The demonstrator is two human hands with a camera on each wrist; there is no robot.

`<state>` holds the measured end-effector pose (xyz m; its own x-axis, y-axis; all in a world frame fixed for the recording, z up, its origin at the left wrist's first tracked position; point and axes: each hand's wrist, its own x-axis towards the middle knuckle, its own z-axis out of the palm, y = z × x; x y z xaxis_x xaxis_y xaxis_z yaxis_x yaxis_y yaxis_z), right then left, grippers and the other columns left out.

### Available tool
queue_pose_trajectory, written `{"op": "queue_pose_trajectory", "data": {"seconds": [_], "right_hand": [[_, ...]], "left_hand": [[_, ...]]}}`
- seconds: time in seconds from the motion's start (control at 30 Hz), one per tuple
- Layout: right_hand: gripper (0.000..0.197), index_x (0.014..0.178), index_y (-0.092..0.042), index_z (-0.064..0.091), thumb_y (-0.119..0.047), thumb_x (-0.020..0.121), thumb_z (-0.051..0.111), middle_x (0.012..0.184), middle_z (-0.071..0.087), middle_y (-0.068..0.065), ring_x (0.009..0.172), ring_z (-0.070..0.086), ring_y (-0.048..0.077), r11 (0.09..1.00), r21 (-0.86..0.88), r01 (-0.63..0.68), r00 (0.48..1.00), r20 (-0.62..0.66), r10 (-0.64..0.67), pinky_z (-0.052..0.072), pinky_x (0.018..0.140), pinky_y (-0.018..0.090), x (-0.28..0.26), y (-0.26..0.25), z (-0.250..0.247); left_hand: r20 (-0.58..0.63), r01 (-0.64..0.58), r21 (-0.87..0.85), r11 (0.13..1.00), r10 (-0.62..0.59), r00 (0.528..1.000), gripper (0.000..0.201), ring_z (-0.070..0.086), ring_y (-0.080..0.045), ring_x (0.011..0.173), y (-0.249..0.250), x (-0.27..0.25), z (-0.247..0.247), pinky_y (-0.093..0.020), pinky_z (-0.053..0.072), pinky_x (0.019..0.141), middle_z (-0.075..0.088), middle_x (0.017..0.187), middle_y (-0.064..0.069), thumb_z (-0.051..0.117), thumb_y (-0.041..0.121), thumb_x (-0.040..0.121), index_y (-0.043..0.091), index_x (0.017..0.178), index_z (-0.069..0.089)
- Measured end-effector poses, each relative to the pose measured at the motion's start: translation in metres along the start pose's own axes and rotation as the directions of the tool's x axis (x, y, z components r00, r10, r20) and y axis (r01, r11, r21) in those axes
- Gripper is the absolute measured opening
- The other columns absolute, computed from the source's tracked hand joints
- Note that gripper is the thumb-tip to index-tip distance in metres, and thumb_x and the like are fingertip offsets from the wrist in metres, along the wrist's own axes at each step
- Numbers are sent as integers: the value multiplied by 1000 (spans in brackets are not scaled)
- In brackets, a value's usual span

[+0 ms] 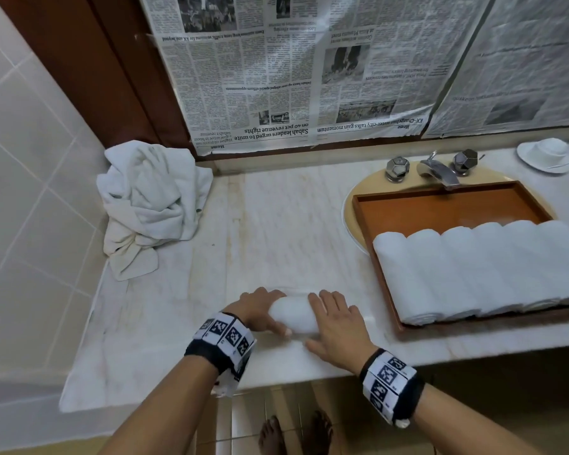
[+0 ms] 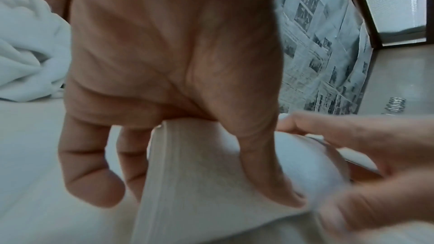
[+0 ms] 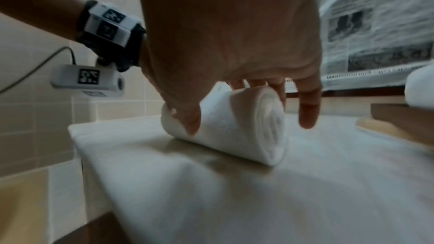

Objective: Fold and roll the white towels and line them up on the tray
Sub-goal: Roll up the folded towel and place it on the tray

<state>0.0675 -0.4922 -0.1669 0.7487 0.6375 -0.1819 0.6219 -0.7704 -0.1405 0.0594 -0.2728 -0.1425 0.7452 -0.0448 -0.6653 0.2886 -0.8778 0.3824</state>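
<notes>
Both hands, left hand [image 1: 260,310] and right hand [image 1: 337,326], curl fingers [image 3: 307,107] round my soft, light towel roll [image 1: 294,315]; I'd grip its ends.

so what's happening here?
A person is rolling a white towel on the counter, near its front edge. Left hand curls around one end, right hand around the other; the roll looks nearly complete. Six rolled towels already lie side by side in the tray over the sink. A pile of unfolded towels sits in the far left corner.
</notes>
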Motion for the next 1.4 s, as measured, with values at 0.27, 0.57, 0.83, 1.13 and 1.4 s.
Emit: {"op": "queue_pose_trajectory", "data": {"seconds": [0.27, 0.57, 0.83, 1.13, 1.4], "right_hand": [[82, 137, -24, 34, -58, 71, 70, 136, 35, 0, 126, 36, 25, 962, 229, -150, 958, 273, 84, 45, 91, 43, 51, 16, -32], [90, 132, -19, 47, -59, 59, 81, 122, 49, 1, 115, 49, 21, 932, 298, -206, 875, 482, 40, 50, 92, 38, 60, 32, -43], [71, 109, -24, 55, -61, 55, 82, 110, 50, 0, 96, 53, 20, 930, 313, -192, 873, 487, 16, 53, 78, 34, 38, 30, -42], [68, 108, -30, 52, -59, 55, 82, 108, 59, -3, 94, 58, 18, 926, 318, -202, 865, 501, 17, 53, 76, 33, 21, 27, -55], [66, 109, -31, 54, -57, 55, 83, 105, 61, -8, 92, 59, 13, 926, 347, -147, 907, 420, -13, 50, 70, 27, 18, 27, -85]], "left_hand": [[-79, 18, -66, 998, -23, 997, 110, 30, -29, 140, -4, 7, -5, -47, 32, 115, 28, 157, -3, 76, 70, 70, 27, 156, 24], [69, 25, -103, 994, -18, 997, 77, 59, -16, 104, 7, 5, -10, -23, 45, 71, 60, 118, 2, 82, 62, 70, 21, 129, 56], [87, 25, -84, 996, -18, 996, 88, 52, -18, 111, 4, -4, 9, -32, 47, 91, 47, 128, 1, 81, 66, 66, 21, 133, 46], [232, -37, -236, 971, 94, 968, 90, 60, -16, 109, -2, -12, 17, -39, 53, 95, 59, 126, 8, 79, 73, 56, 36, 131, 45], [331, -77, -396, 915, 221, 917, 75, 67, -25, 111, -1, -19, -6, -50, 52, 100, 69, 120, -2, 87, 58, 63, 25, 124, 60]]}}
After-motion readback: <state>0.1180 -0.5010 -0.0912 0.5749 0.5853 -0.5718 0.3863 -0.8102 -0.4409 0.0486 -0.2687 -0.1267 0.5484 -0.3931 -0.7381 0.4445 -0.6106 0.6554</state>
